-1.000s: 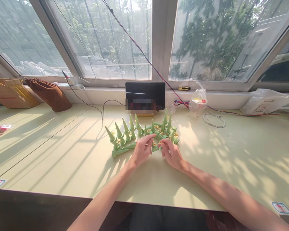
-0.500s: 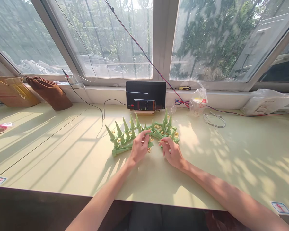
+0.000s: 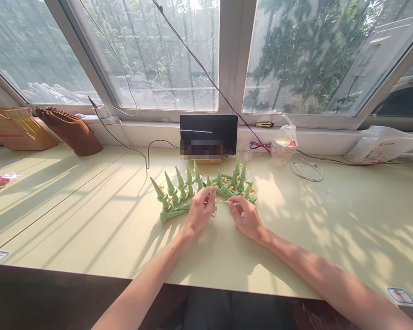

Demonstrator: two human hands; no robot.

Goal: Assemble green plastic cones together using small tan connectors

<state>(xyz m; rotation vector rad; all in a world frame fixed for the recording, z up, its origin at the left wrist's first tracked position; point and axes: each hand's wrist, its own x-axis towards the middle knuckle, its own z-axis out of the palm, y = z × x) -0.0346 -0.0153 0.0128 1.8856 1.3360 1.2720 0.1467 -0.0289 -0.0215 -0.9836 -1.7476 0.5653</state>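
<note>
Several pale green cones (image 3: 170, 184) stand upright on ring-like bases in a row, with more green cones (image 3: 243, 172) at the right. A green bar (image 3: 174, 214) lies flat in front of the row. Among the green parts my left hand (image 3: 201, 208) is closed, thumb and fingers pinched; what it holds is hidden. My right hand (image 3: 245, 216) pinches a small yellowish peg (image 3: 225, 201) that points left toward my left hand. Several loose green tubes (image 3: 229, 190) and small yellowish pieces (image 3: 252, 191) are heaped behind both hands.
Behind the parts a dark tablet (image 3: 208, 126) leans on a stand. A brown drawstring bag (image 3: 70, 133) and a cardboard box (image 3: 19, 130) are at back left. A plastic-wrapped cup (image 3: 284, 144), coiled white cable (image 3: 306, 171) and plastic bag (image 3: 378, 144) lie at back right.
My right hand's fingers have drawn together, and the yellowish peg now shows at their tips, pointing left. My left hand has hardly moved.
</note>
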